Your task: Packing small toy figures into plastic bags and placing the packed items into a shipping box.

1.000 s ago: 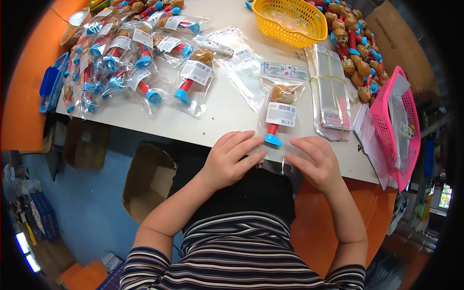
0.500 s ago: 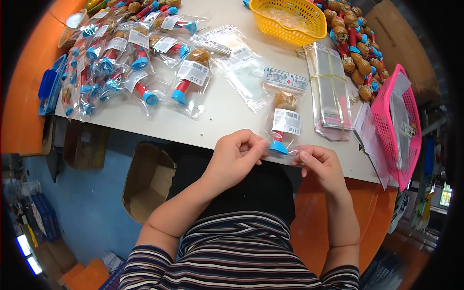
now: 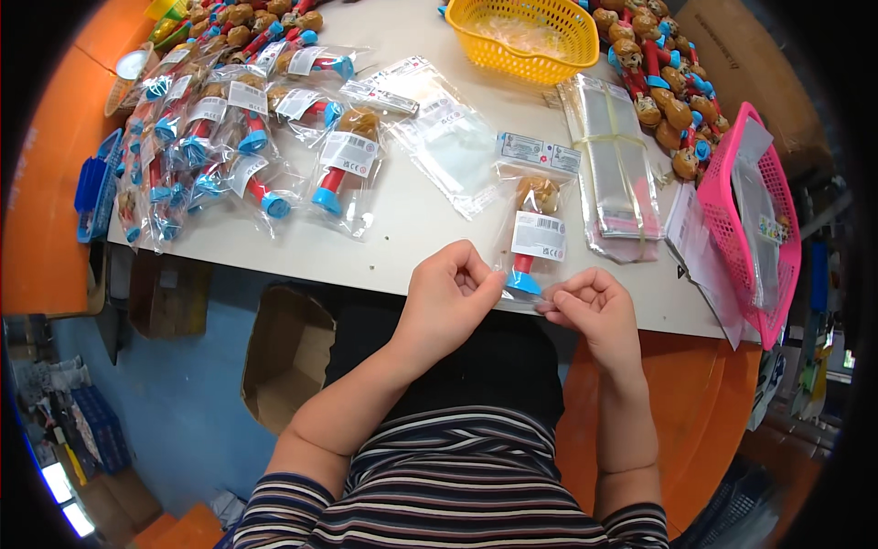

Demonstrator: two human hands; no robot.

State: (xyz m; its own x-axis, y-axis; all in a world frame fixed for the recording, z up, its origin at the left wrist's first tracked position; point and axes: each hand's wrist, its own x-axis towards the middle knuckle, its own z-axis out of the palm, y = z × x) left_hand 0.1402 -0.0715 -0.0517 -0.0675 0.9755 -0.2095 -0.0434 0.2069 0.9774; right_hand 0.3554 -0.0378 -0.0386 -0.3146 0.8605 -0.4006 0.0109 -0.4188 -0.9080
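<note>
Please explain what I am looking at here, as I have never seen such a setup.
There is no machine: these are a person's bare hands, seen from above by a head-worn fisheye camera, which bends straight edges. The right hand pinches a near corner of a clear bag with a toy inside; the left hand is at its other near corner. On the table are bagged toys, flat bags, a banded stack and a yellow basket.

On the bench (image 3: 402,220), bagged toys (image 3: 249,119) lie at left, flat bags (image 3: 444,137) centrally with a basket (image 3: 529,64) behind, a separate bagged toy (image 3: 538,236) by the front edge, and, rightward, a sleeve bundle (image 3: 615,174), loose toys (image 3: 654,78) behind it, and a second basket (image 3: 725,197).
</note>
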